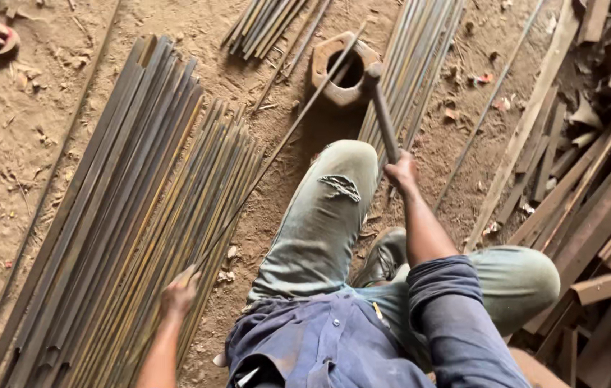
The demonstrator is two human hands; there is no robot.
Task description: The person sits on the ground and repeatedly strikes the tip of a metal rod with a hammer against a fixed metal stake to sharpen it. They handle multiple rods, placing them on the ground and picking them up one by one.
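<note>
— Dirt floor (25,144) all round me, packed and dusty, with stacks of flat steel strips (115,215) to my left and a jumble of offcuts (593,187) on my right. What do you want to know?

— What have you got in each hand?

— My left hand (178,293) is closed round the near end of a thin steel rod (277,147). My right hand (400,172) is clenched on the handle of a hammer (377,100), its head close above the far end.

— And where does the rod lie?

— It runs slantwise from my left hand, past my knee (345,169), up onto a heavy hexagonal iron block (345,68) with a round hole through it. The far part rests across that block.

— So which step is this?

— By my reckoning I'm beating the rod straight on the block, mid-stroke or just at contact; I can't tell whether the head is touching.

— What does the next blow need?

— I'd say a steady left grip so the rod doesn't roll or jump, the bent spot kept over the block, and the hammer landing square, clear of my knee.
</note>
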